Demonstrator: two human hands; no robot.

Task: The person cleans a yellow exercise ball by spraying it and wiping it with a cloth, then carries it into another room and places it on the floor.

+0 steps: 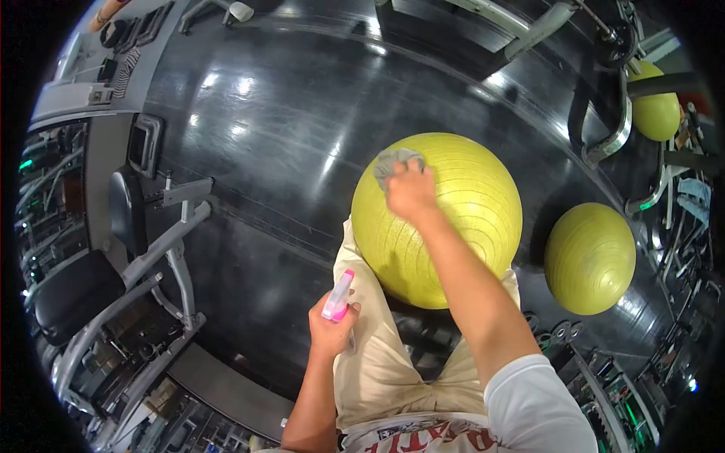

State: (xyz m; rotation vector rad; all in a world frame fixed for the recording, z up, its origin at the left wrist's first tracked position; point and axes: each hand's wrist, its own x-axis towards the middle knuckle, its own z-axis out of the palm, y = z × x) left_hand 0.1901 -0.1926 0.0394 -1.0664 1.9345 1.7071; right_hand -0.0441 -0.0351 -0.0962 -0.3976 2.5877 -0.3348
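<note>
A large yellow-green exercise ball (476, 181) rests between my knees. My right hand (411, 192) presses a crumpled grey cloth (387, 166) against the upper left of the ball, fingers closed on it. Lower down, beside my left thigh, my left hand (332, 325) is wrapped round a spray bottle (337, 296) with a pink and white top. The bottle's body is mostly hidden by the hand and does not touch the ball.
Another yellow-green ball (590, 258) lies on the dark floor (264, 143) to the right, and one more (656, 109) is farther back. A padded exercise bench (79, 294) stands at the left. Metal gym frames (529, 34) line the back and right.
</note>
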